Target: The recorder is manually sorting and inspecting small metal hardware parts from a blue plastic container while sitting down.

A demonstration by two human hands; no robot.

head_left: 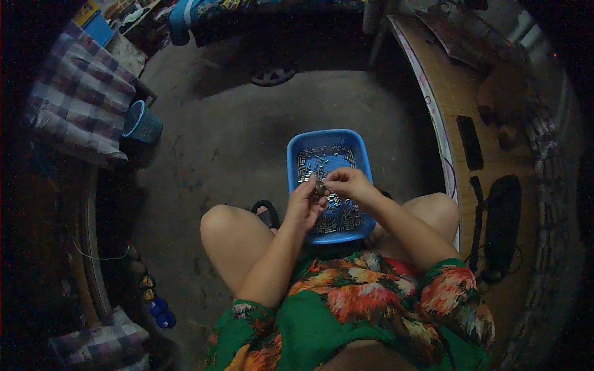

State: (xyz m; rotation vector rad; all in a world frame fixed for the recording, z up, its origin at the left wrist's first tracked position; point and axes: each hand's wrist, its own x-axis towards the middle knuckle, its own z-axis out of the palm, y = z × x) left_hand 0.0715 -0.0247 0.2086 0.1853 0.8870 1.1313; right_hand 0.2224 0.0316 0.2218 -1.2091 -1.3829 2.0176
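Observation:
A blue plastic basket (365, 157) sits in front of me between my knees, with many small shiny metal cylinders (339, 201) scattered over its bottom. Above it, my left hand (303, 204) is closed around a small dark metallic piece (320, 187), too small to make out fully. My right hand (349, 183) comes in from the right, thumb and fingertips pinched together against that piece. Whatever lies between the right fingertips is hidden. Both hands meet over the basket's middle.
A wooden bench or bed edge (455, 80) runs along the right, with a dark flat object (469, 143) on it. At left stand a blue-grey bin (143, 123) and checked cloth (80, 93). A round dark base (272, 76) lies on the floor ahead.

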